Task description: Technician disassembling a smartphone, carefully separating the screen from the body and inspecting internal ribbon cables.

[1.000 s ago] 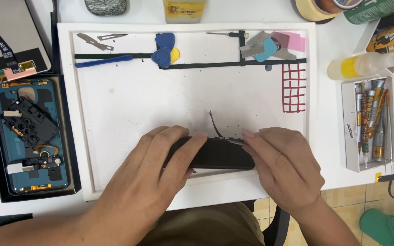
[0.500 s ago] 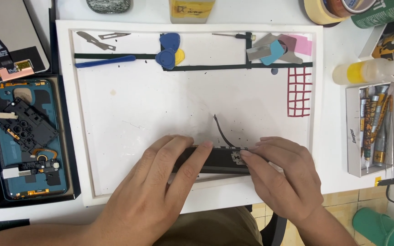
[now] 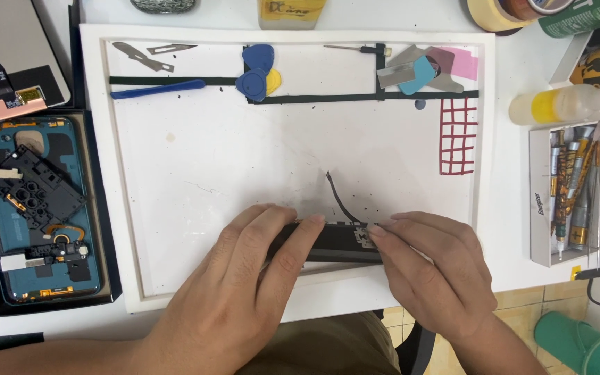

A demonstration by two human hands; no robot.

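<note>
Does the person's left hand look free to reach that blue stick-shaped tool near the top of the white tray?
Probably not right away: the left hand grips the black part together with the right hand. Once it lets go, bare tray lies between it and the blue tool.

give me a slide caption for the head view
Both hands, left hand and right hand, grip a slim black phone part on a white work tray, beside an opened phone.
</note>
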